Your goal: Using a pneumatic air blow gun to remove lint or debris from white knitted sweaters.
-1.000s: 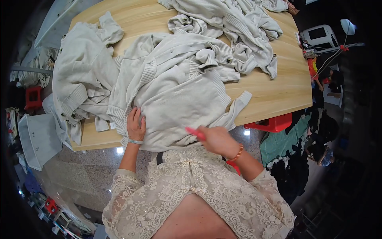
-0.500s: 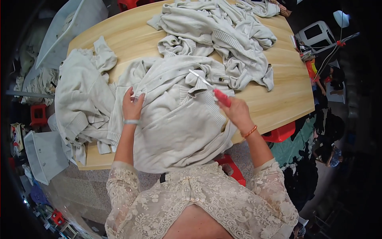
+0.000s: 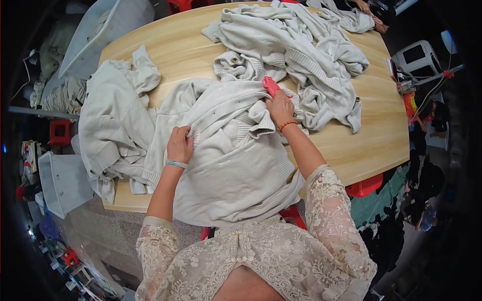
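Note:
A cream knit cardigan (image 3: 231,185) lies bunched in front of me at the table's near edge, a band with small dark dots running along its upper part. My left hand (image 3: 179,144) is closed on a fold at its left side, fingers curled round the fabric. Over the upper right of the cardigan, my right hand (image 3: 280,108) grips a red-handled tool (image 3: 270,86). The red handle sticks out beyond the fingers; its metal blade is hidden now. Just left of the right wrist, a ribbed cuff (image 3: 262,131) stands up with its dark opening showing.
On the wooden table (image 3: 371,145) lie another knit garment (image 3: 113,118) at left and a large heap of knitwear (image 3: 301,50) at the back right. Another person's hands (image 3: 369,11) are at the far right corner. White bins (image 3: 65,183) and red stools (image 3: 60,132) stand beside the table.
My right hand has moved up and left over the cardigan, and the tool's blade has gone out of sight. The left hand's fingers have closed on the fabric. The whole view has shifted slightly.

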`<control>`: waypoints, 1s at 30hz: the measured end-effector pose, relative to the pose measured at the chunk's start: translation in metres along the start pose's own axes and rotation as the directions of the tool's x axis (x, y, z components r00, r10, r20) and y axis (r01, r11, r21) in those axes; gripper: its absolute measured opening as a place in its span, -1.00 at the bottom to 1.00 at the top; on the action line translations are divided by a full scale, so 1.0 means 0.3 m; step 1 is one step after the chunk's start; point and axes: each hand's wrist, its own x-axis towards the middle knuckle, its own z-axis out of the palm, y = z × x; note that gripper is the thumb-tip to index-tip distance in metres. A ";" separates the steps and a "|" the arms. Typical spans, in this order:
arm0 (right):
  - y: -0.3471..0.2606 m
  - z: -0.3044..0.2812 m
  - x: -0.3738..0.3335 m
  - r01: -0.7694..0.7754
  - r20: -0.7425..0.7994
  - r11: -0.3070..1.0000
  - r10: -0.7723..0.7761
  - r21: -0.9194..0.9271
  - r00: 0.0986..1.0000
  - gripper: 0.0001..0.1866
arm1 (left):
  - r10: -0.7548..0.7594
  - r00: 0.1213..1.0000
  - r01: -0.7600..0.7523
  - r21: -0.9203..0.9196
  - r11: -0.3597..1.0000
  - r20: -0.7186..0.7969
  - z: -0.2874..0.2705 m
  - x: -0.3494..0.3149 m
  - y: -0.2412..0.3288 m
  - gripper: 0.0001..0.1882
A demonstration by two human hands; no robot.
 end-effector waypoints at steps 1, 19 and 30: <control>0.019 0.013 0.023 -0.034 -0.013 0.999 0.033 -0.025 0.999 -0.70 | 0.008 1.000 -0.008 0.002 1.000 -0.007 -0.003 -0.002 -0.011 -0.72; -0.066 -0.598 -0.403 0.620 -0.193 0.771 -0.637 -0.146 0.747 -0.57 | 0.037 0.856 -0.223 -0.303 0.927 -0.516 -0.670 -0.442 -0.280 -0.75; 0.159 -0.464 -0.727 0.265 0.216 0.840 -0.182 -0.473 0.959 -0.75 | -0.008 0.938 0.054 0.122 0.991 -0.346 -0.214 -0.719 -0.180 -0.72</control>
